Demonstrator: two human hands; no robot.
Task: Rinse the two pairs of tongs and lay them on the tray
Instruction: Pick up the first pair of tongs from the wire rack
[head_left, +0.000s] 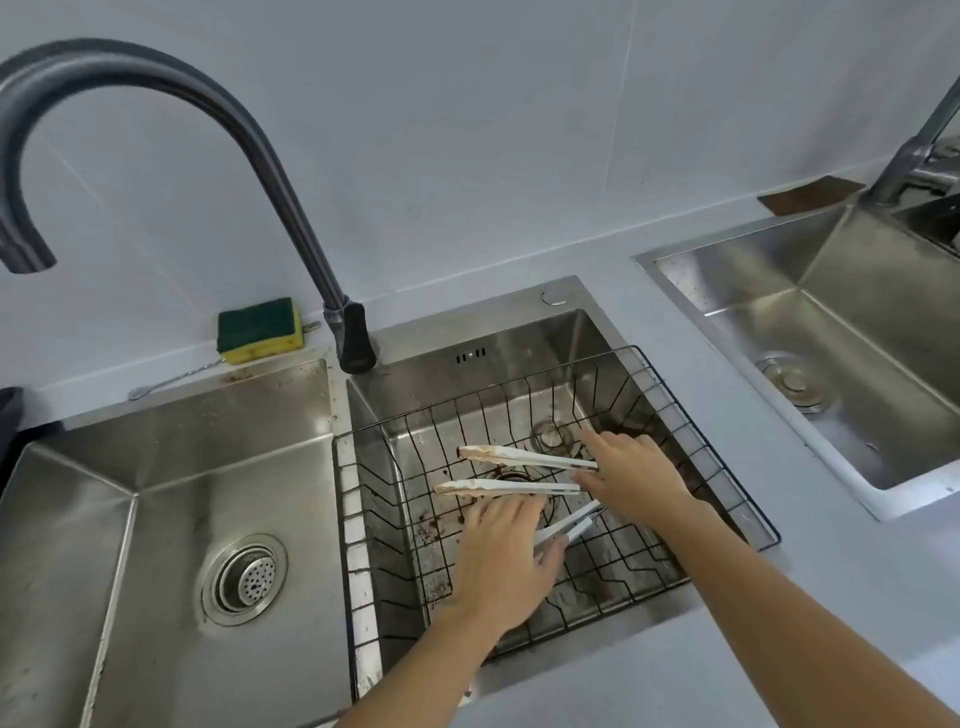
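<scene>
Resting in the basket (715, 455), the left hand (506, 566) lies straight-fingered on the near tongs (569, 525). The right hand (636, 480) covers the hinge of the far tongs (524, 457), and I cannot tell if it grips. Both tongs are probably light, stiff and slippery, so hold them near the hinge.

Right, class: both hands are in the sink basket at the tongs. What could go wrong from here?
1. The stained tongs at the right hand stand sprung open, so their tips could snag the basket wires on lifting.
2. The left hand is flat and not gripping the second tongs, which might slip between the wires.
3. The tap spout points over the left sink, so water would likely miss the tongs unless it is swung across.
</scene>
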